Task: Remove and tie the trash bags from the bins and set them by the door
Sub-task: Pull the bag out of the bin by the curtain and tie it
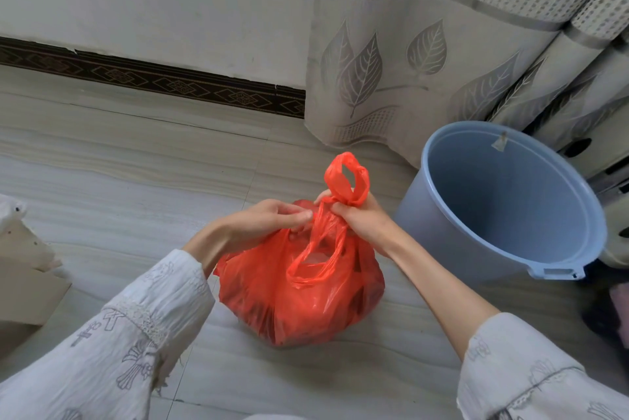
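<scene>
A full red trash bag sits on the tiled floor in front of me. My left hand pinches the bag's plastic at its top left. My right hand grips the gathered neck of one handle, whose loop sticks up above my fist. The other handle loop hangs slack over the bag's top. A blue plastic bin stands to the right of the bag, with no bag inside it.
A grey leaf-patterned curtain hangs behind the bin. A white wall with a dark patterned skirting runs along the back. Cardboard pieces lie at the left edge. Dark objects sit at the right edge.
</scene>
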Demonstrator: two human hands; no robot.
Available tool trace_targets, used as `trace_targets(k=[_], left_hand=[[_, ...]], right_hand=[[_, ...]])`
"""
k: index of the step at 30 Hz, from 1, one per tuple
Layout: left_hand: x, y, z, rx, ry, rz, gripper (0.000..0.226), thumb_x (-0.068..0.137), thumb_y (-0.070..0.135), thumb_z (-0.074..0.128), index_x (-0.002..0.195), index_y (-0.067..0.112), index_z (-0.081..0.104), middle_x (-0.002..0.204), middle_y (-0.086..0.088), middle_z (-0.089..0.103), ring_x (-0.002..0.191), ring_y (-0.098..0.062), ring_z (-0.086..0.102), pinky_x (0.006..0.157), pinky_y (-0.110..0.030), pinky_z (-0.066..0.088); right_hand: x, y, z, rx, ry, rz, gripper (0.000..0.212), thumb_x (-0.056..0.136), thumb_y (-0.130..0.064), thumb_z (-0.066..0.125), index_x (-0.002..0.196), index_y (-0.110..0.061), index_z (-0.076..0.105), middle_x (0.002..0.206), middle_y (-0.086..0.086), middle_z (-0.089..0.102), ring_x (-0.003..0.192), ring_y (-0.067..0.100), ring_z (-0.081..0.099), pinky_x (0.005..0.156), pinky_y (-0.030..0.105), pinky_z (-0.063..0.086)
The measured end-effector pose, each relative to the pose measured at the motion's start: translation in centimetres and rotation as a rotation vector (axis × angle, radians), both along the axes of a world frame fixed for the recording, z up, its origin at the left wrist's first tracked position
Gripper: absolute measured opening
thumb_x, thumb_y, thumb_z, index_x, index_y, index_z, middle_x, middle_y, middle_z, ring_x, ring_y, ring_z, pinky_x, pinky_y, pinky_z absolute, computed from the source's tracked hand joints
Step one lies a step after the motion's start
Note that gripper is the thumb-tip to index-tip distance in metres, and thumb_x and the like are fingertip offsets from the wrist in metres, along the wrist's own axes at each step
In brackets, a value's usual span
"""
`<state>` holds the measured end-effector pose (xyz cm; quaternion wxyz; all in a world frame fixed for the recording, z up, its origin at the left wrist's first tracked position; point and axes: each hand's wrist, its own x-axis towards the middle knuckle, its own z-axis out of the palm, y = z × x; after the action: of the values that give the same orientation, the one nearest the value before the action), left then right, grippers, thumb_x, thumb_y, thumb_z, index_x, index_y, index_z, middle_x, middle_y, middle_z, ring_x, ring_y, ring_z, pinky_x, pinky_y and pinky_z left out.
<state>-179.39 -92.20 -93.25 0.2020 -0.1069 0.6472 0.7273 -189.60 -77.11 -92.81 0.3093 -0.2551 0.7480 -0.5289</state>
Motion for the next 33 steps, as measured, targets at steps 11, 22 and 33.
trace_targets(k=[11, 22, 33], left_hand=[[-0.5, 0.9, 0.8, -0.367, 0.021, 0.203, 0.009, 0.079, 0.006, 0.062, 0.071, 0.010, 0.062, 0.042, 0.008, 0.053, 0.043, -0.003, 0.047, 0.051, -0.019, 0.040], [-1.0, 2.4, 1.2, -0.444, -0.034, 0.200, 0.030, 0.078, 0.009, 0.066, 0.054, 0.012, 0.049, 0.031, 0.008, 0.043, 0.032, -0.006, 0.037, 0.039, -0.015, 0.033], [-1.2, 2.6, 1.4, -0.352, 0.132, 0.492, 0.031, 0.076, -0.007, 0.055, 0.091, 0.018, 0.066, 0.082, 0.003, 0.069, 0.073, -0.004, 0.063, 0.071, -0.016, 0.049]], right_hand=[[0.1, -0.3, 0.6, -0.034, 0.064, 0.028, 0.024, 0.081, 0.017, 0.047, 0.096, 0.011, 0.065, 0.071, -0.002, 0.059, 0.054, -0.009, 0.057, 0.058, 0.005, 0.043], [0.5, -1.0, 0.6, -0.004, 0.061, -0.165, 0.016, 0.070, -0.003, 0.059, 0.077, 0.002, 0.072, 0.094, 0.030, 0.068, 0.080, 0.020, 0.059, 0.081, 0.052, 0.051], [-0.5, 0.0, 1.6, -0.171, -0.228, -0.085, 0.029, 0.074, 0.015, 0.055, 0.075, -0.011, 0.069, 0.072, 0.005, 0.068, 0.062, 0.011, 0.063, 0.065, 0.021, 0.054]])
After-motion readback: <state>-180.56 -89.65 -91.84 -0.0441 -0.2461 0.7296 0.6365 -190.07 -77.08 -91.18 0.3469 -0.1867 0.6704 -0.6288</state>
